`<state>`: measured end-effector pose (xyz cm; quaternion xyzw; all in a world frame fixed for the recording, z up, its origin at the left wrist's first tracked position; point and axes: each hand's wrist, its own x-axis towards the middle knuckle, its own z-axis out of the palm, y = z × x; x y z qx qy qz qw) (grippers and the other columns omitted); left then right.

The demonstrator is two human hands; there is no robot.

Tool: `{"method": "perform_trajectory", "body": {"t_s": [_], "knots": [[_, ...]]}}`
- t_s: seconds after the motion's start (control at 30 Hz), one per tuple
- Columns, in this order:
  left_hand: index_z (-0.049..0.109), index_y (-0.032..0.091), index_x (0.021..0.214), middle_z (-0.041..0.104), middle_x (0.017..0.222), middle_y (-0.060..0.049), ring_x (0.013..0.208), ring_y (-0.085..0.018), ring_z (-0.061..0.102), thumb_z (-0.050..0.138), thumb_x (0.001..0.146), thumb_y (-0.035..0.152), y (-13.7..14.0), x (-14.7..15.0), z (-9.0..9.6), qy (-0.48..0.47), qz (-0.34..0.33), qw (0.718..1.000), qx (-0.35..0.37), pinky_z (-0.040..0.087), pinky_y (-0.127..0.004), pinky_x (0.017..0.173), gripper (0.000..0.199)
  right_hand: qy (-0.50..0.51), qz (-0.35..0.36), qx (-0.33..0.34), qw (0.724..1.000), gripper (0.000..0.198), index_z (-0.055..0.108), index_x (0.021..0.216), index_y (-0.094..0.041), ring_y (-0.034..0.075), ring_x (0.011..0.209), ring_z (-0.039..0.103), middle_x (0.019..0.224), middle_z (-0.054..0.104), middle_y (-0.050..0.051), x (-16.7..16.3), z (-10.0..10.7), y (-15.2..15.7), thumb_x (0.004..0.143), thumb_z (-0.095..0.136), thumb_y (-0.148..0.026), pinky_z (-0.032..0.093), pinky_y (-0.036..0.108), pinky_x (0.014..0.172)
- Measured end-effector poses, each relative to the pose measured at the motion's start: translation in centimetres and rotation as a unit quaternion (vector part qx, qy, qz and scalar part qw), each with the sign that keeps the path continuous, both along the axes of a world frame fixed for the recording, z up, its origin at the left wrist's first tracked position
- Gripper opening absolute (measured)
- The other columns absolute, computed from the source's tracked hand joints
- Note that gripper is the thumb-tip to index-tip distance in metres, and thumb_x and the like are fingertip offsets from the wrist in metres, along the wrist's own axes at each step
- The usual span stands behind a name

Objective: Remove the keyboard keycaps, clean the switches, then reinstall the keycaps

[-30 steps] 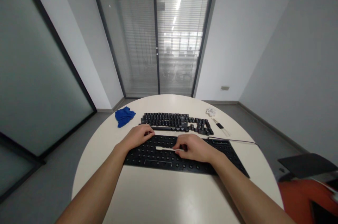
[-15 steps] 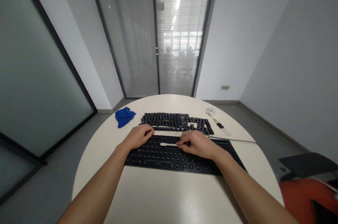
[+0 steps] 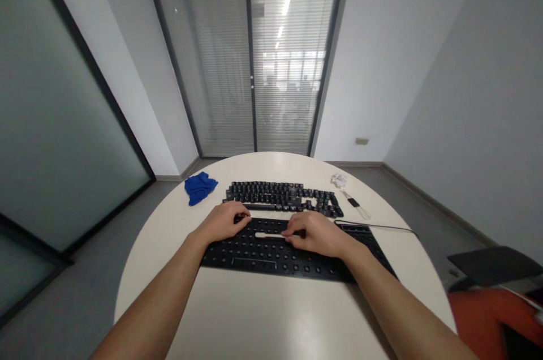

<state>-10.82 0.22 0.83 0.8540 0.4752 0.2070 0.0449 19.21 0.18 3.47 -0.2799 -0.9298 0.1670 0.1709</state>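
Observation:
A black keyboard base with its keycaps off lies across the table in front of me. Over its back left part rests my left hand, fingers curled and closed on the keyboard's edge; the fingertips are partly hidden. My right hand is above the middle of the base, thumb and fingers pinched on a slim white swab. Its thicker rounded end points left, low over the switches. Behind the base, the loose black keycaps stand in rows in keyboard layout.
A crumpled blue cloth lies at the back left of the round white table. At the back right are crumpled white tissue and a wire keycap puller. A black cable runs off the right edge, near a red chair.
My right hand has shifted the swab slightly left and towards me. The left hand has barely moved, and the keyboard base stays in place.

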Motion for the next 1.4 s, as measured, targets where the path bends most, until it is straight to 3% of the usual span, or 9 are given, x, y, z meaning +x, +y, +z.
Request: {"method": "perform_trajectory", "body": {"t_s": [0.17,0.3,0.57,0.8,1.4], "knots": [[0.071,0.023,0.095,0.071,0.093,-0.003,0.090,-0.020,0.064,0.058,0.092,0.031,0.2,0.1,0.1,-0.002,0.005,1.000,-0.002,0.048,-0.030,0.081,0.016,0.007,0.066,-0.028,0.997,0.020,0.080,0.099,-0.022,0.015,0.082,0.068,0.092,0.076,0.002,-1.8,0.1,-1.8,0.083,0.068,-0.021,0.048,0.022,0.076],[0.072,0.023,0.095,0.071,0.093,-0.003,0.091,-0.021,0.064,0.057,0.092,0.031,0.1,0.2,0.3,0.001,0.007,1.000,-0.005,0.048,-0.030,0.081,0.016,0.006,0.075,-0.030,0.997,0.019,0.080,0.098,-0.023,0.014,0.081,0.067,0.091,0.075,0.001,-2.1,0.2,-2.0,0.083,0.068,-0.021,0.047,0.021,0.075],[0.072,0.024,0.094,0.071,0.093,-0.003,0.091,-0.021,0.064,0.058,0.092,0.031,0.0,-0.2,-0.1,-0.002,0.002,1.000,-0.007,0.049,-0.031,0.082,0.016,-0.016,-0.022,0.000,1.000,0.017,0.078,0.095,-0.023,0.018,0.086,0.068,0.093,0.076,0.002,0.5,0.3,0.3,0.084,0.065,-0.020,0.046,0.026,0.077],[0.072,0.024,0.094,0.071,0.095,-0.003,0.092,-0.022,0.064,0.059,0.090,0.031,-0.1,-0.3,-0.2,-0.012,-0.002,1.000,-0.011,0.049,-0.032,0.083,0.015,-0.016,-0.102,-0.011,0.995,0.015,0.076,0.091,-0.019,0.018,0.076,0.066,0.089,0.075,0.004,2.2,-0.2,1.7,0.082,0.064,-0.022,0.046,0.027,0.070],[0.071,0.024,0.096,0.072,0.096,-0.003,0.091,-0.021,0.064,0.063,0.088,0.037,0.1,0.1,0.1,-0.006,0.006,1.000,-0.016,0.049,-0.031,0.083,0.017,0.002,0.076,-0.084,0.994,0.018,0.080,0.092,-0.023,0.014,0.072,0.066,0.086,0.076,0.001,-1.3,0.8,-2.2,0.079,0.068,-0.020,0.048,0.022,0.069]]}}
